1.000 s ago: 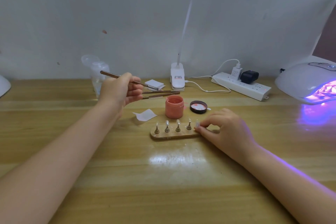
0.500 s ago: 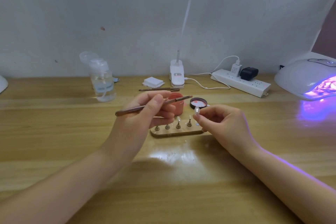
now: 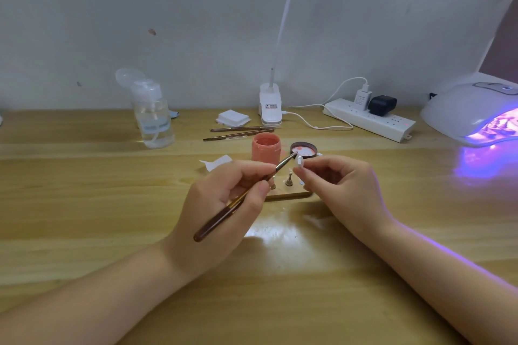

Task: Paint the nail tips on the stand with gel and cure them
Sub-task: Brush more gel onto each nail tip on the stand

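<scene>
While the nail tip pinched in the right hand looks unpainted, the left hand grips the brush just beside it; painting and curing in the lamp remain.

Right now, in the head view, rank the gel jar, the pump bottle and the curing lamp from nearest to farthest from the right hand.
1. Gel jar: just beyond and left of the right hand, mid-table.
2. Curing lamp: far right, glowing purple, toward the back edge.
3. Pump bottle: far left, beyond the left hand. It ranks only slightly behind the lamp.
</scene>
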Motion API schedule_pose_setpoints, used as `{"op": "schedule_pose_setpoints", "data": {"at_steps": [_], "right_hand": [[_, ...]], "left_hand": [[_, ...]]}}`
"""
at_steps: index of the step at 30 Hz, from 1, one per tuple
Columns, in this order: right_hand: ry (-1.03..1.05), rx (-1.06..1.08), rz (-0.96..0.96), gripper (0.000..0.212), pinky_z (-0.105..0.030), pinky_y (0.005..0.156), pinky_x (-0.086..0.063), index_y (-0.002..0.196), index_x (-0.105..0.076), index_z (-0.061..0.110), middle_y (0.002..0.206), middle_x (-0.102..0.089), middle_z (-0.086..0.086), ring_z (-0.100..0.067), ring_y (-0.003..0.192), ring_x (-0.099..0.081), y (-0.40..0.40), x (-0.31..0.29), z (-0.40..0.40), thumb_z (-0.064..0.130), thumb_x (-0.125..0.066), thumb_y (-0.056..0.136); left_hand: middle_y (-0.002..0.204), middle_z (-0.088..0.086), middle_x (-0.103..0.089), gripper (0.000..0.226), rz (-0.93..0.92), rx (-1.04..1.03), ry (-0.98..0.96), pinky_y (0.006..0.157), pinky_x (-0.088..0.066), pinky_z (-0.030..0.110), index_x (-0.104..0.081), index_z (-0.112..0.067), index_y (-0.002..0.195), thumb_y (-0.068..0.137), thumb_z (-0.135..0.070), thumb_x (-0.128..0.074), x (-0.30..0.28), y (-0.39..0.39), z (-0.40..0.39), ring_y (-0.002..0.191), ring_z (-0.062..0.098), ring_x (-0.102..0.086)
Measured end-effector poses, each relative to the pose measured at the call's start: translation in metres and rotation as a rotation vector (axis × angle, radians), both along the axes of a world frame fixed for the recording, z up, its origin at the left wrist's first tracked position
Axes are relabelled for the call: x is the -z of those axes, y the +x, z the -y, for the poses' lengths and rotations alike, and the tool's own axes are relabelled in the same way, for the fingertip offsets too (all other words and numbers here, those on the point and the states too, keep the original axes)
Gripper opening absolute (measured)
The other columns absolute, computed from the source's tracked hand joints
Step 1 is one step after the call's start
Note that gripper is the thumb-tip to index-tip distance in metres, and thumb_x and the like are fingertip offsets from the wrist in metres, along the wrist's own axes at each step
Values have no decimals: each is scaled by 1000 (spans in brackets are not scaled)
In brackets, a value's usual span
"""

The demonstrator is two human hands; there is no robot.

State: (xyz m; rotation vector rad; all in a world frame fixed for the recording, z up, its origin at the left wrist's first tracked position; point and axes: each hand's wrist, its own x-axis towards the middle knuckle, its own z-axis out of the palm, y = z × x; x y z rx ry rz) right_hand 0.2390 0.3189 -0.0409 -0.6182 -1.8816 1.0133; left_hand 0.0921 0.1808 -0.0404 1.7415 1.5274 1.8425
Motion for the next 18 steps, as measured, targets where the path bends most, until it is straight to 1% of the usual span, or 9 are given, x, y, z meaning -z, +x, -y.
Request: {"op": "schedule_pose_setpoints", "data": {"at_steps": [1,3,5,7,12,14,16,18], "right_hand": [[4,0,-1,13,-32,68,-55,81,-75,27,69,-72,6,-12,64,-67,0,0,0,14,-78,79],[3,-1,2,11,-35,69,-56,82,-76,25,71,-73,5,-15,66,-68,0,0,0,14,-79,79],[3,-6,7,10,-37,69,-56,83,-77,23,72,-73,5,-20,69,-68,0,0,-1,14,-79,79],[4,-12,7,10,-37,69,-56,83,-76,23,71,-73,6,-19,68,-68,0,0,-1,14,-78,79],[23,-12,-3,13,-38,69,-55,82,-76,28,73,-73,6,-20,69,-68,0,0,-1,15,-79,78],[27,-17,-1,13,-39,69,-56,82,-76,26,73,-73,6,-20,69,-68,0,1,-1,14,-79,78],[30,-18,3,12,-40,70,-56,84,-76,25,73,-73,7,-17,68,-68,0,1,-2,14,-79,78],[35,-15,7,13,-38,71,-57,84,-76,25,73,-73,8,-13,68,-68,0,1,-2,13,-78,79]], "left_hand": [[98,-9,-73,22,-12,-1,2,83,-58,32,-66,-34,106,88,-27,-56,0,0,0,93,16,-72],[99,-10,-73,22,-20,-1,-6,84,-57,30,-66,-34,106,88,-27,-56,1,1,0,94,15,-72],[98,-10,-73,21,-25,-3,-13,85,-57,30,-66,-30,106,88,-28,-56,2,1,0,95,14,-72],[97,-9,-73,21,-43,-11,-11,85,-57,30,-67,-26,107,89,-28,-55,2,1,0,95,13,-72],[97,-2,-73,24,-105,-33,-9,83,-57,32,-67,-19,107,89,-28,-55,1,2,0,92,14,-72],[97,0,-72,26,-128,-38,-5,82,-58,34,-68,-15,108,89,-27,-55,-1,3,0,92,15,-71],[97,2,-72,27,-157,-35,-1,81,-57,36,-68,-10,107,89,-25,-55,-1,3,0,92,17,-71],[95,2,-71,26,-178,-36,-1,79,-57,37,-69,-11,105,89,-24,-55,-1,3,0,91,16,-70]]}}
